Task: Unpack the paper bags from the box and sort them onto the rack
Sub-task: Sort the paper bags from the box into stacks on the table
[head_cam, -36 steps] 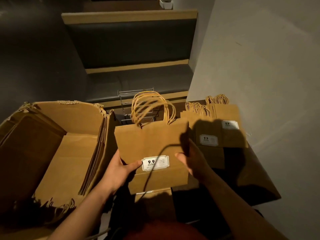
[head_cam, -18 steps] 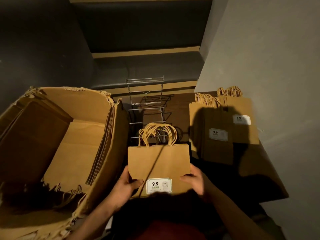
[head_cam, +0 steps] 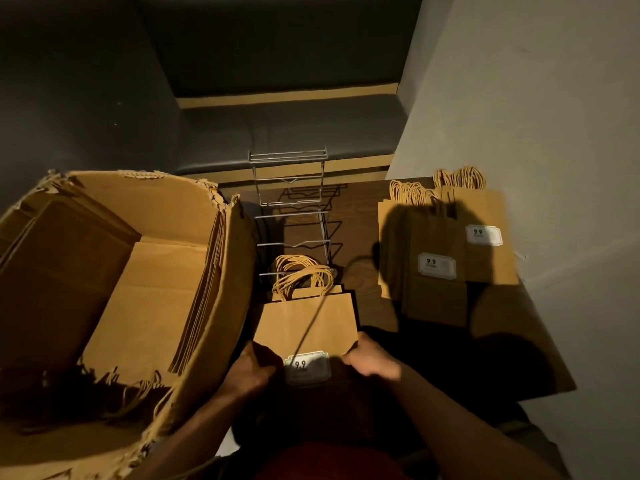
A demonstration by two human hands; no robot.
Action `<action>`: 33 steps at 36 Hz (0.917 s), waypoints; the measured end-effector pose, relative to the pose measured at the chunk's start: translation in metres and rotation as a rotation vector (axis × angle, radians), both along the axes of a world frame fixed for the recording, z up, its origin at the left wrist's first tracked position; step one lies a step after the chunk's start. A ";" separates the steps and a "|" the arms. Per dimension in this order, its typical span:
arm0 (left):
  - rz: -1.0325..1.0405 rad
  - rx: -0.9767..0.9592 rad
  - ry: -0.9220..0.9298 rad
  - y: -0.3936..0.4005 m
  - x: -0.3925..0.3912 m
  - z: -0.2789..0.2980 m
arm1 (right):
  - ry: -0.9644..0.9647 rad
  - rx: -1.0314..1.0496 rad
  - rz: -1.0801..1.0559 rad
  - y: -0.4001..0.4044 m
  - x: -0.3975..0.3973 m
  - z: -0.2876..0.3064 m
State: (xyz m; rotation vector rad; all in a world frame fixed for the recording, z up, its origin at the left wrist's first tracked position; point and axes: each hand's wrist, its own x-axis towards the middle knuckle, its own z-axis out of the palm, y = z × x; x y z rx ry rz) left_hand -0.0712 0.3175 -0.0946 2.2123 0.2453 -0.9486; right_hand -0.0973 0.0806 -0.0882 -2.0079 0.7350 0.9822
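Bundle of flat paper bags [head_cam: 306, 318] low in the centre of the frame, pinched at its two bottom corners: left hand [head_cam: 254, 372] curled round the lower left edge, right hand [head_cam: 369, 363] curled round the lower right. Twine handles pointing away toward the wire rack [head_cam: 291, 216], just overlapping its nearest rung; hard to say whether seated in a slot or only lying against it.

Likely trouble from here: handles snagging on the rung and stopping the bundle short; loose bags fanning out if either grip slackens, since only the corners are held; light wire rack sliding back across the desk [head_cam: 356, 289] under a push. Also possible mixing with the two stacks of sorted bags [head_cam: 436, 268] at right centre, lying well apart for now.

More bags on edge along the right inner wall of the cardboard box [head_cam: 235, 271] at left, count unreadable. Box's near corner lost in shadow, only stray handles showing. Bundle's bottom edge and label dimmed by a dark shadow. Small print under "9.9" illegible. Forearms cut off at the bottom edge.
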 end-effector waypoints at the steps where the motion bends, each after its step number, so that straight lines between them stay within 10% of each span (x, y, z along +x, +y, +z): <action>1: -0.039 0.050 -0.014 -0.001 0.001 -0.001 | 0.012 -0.040 0.007 0.003 0.002 0.000; 8: -0.085 0.227 0.085 -0.013 0.001 0.021 | 0.008 -0.197 0.086 0.015 -0.004 0.000; 20: 0.500 -0.206 0.285 -0.008 0.012 0.013 | 0.112 -0.004 -0.277 0.010 0.001 -0.011; 33: 0.531 -0.452 0.245 -0.014 -0.008 0.022 | -0.049 0.441 -0.690 -0.008 -0.034 -0.008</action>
